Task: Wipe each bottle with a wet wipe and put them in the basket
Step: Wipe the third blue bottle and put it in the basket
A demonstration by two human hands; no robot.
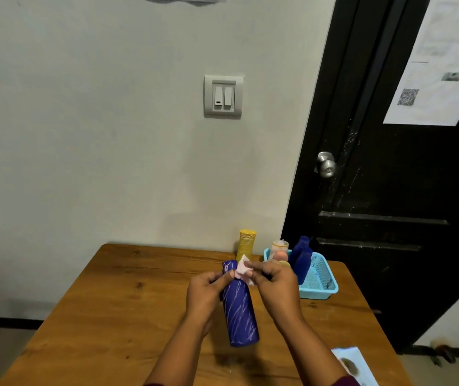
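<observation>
- Our left hand (pixel 208 291) grips the blue bottle (pixel 239 307), with the fingers curled round its upper part just below the top end.
- Our right hand (pixel 275 285) pinches a pale pink wet wipe (pixel 243 270) between thumb and fingertips and holds it against the top end of the bottle.
- The blue bottle carries thin white streaks along its body. It is tilted, with its base toward us and its top away, over the middle of the wooden table (pixel 111 316). We cannot tell whether the base touches the tabletop.
- A yellow bottle (pixel 247 243) stands upright at the far edge of the table, close to the wall and just behind the wipe.
- The light blue basket (pixel 320 285) sits at the far right of the table, just beside our right hand.
- Two dark blue bottles (pixel 302 260) stand in the basket, one behind the other.
- A pale bottle (pixel 279 250) with a peach-coloured part stands at the basket's left end, partly hidden by our right hand.
- A light blue wipe packet (pixel 353 363) lies at the near right corner of the table, beside our right forearm.
- On the wall beyond the table we see a grey double light switch (pixel 223 96).
- To the right is a black door (pixel 390 190) with a round metal knob (pixel 326 164) and a printed sheet (pixel 443 65) stuck to it.
</observation>
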